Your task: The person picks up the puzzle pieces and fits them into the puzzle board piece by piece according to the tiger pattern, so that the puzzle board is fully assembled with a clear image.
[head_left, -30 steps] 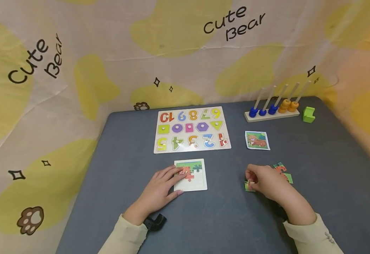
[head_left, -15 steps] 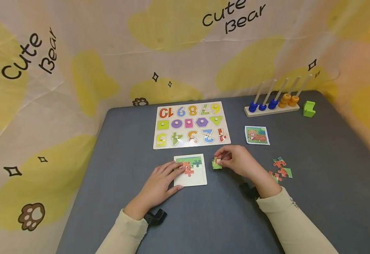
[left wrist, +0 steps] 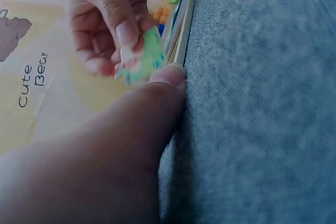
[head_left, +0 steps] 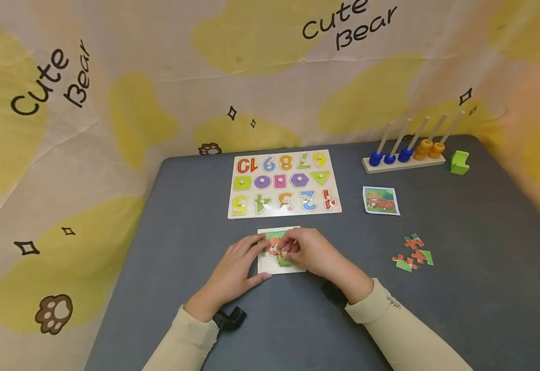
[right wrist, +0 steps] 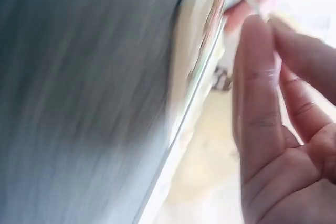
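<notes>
A small square jigsaw tray (head_left: 266, 266) with a white border lies in front of me, an orange animal and green background partly filled in. My left hand (head_left: 230, 265) rests on its left side, fingers spread over the picture and thumb along the near edge. My right hand (head_left: 314, 252) is over the tray's right part, pinching a green jigsaw piece (left wrist: 151, 56) between thumb and fingers. In the left wrist view that piece is tilted, close above the left thumb (left wrist: 170, 74). The right hand's fingers hide part of the picture.
Three loose jigsaw pieces (head_left: 404, 265) lie to the right. Behind them is a picture card (head_left: 381, 201). A number-and-shape board (head_left: 285, 184) stands beyond the tray. At the back right are a bead abacus (head_left: 404, 162) with upright pegs and a green block (head_left: 459, 162).
My right hand has picked up a jigsaw piece from the right and carried it left, over the tray. The left hand has stayed on the tray. The head view has shifted slightly.
</notes>
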The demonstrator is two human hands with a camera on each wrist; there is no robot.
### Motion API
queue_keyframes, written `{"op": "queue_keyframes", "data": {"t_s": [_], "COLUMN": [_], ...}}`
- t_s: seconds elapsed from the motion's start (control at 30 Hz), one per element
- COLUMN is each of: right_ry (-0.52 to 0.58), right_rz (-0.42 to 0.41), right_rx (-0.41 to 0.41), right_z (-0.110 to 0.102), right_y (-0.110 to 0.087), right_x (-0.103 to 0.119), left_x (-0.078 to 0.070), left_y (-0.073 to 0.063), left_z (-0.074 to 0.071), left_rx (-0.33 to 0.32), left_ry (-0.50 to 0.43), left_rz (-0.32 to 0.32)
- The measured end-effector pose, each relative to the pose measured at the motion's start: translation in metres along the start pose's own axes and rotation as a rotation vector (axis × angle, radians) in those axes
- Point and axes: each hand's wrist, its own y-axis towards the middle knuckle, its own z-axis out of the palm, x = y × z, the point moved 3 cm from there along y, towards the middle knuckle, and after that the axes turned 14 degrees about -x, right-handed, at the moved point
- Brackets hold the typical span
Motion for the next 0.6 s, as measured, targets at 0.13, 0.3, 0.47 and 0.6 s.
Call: {"op": "queue_keyframes", "data": {"t_s": [0.13,0.3,0.47,0.6], "right_ry": [-0.036,-0.243,-0.567,-0.669], "right_rz": [-0.052,-0.230,-0.402,-0.434], "right_rx": [0.001,-0.024,0.027,0.094], "right_z": [0.018,0.023,0.023,0.027], "right_y": [-0.001,-0.010,-0.028,-0.038], "right_x": [0.010,0.018,0.025,0.026], "left_x": [0.001,0.002,0.001,0.001], "left_y": [0.001,0.000,0.000,0.000], "left_z": [0.001,0.001,0.001,0.001], "left_rx": [-0.011,0.006,0.022,0.014], "left_ry": [-0.004,0.019,0.038,0.041], "left_rz": [-0.017,-0.022,-0.018,-0.020]}}
